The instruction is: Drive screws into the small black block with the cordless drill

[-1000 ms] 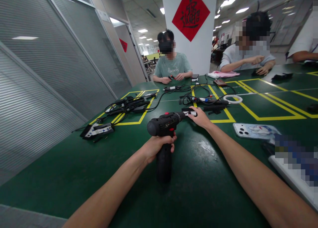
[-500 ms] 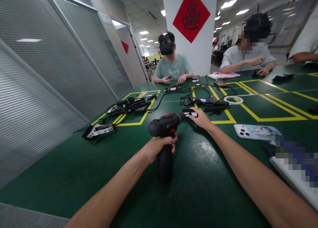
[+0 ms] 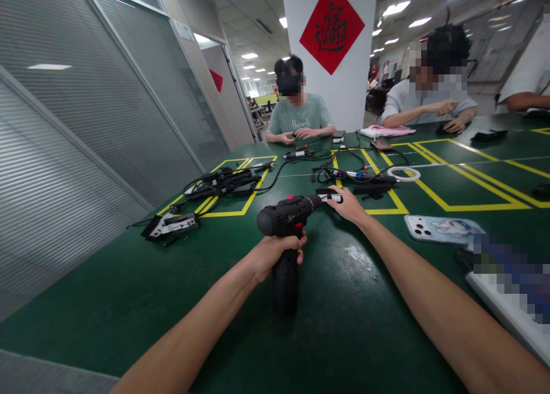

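Note:
A black cordless drill with red buttons stands over the green table, its chuck pointing forward and right. My left hand is closed around the drill's grip, below the body. At the drill's front end my right hand pinches a small black-and-white part. The drill's tip reaches to that part; whether the two touch, or a bit sits in it, is too small to tell. My right fingertips partly cover the part.
Tangled black cables and devices lie at left, near a black-and-white piece. More tools and cables lie beyond my right hand, with a white ring. A phone lies at right. Two people sit across the table.
My hands, the drill and the small part look unmoved. Across the table, the person in the green shirt has brought one hand over towards the other.

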`<state>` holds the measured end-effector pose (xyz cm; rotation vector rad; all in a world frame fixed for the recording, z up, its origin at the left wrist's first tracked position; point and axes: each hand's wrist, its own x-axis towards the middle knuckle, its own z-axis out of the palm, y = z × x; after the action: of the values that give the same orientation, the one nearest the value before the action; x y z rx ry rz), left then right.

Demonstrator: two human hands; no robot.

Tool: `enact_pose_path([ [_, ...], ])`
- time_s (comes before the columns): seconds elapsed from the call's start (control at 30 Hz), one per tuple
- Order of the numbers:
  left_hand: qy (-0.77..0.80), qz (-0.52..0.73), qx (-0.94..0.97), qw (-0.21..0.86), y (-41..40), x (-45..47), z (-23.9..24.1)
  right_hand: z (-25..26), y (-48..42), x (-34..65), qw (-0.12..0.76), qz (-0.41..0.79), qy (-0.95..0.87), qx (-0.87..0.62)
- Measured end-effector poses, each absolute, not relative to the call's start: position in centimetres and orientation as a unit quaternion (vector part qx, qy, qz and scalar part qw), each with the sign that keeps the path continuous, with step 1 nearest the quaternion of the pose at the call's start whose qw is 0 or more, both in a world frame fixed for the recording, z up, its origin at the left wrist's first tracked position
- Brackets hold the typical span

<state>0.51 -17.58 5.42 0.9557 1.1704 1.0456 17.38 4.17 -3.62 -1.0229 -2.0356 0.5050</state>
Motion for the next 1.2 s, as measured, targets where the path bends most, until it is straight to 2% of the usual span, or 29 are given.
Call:
enact_pose_path([
  [1.2, 0.503, 0.452, 0.409, 0.613, -17.49, 0.39, 5.18, -3.87, 4.43, 17.37, 0.393, 0.198, -0.804, -0.4],
])
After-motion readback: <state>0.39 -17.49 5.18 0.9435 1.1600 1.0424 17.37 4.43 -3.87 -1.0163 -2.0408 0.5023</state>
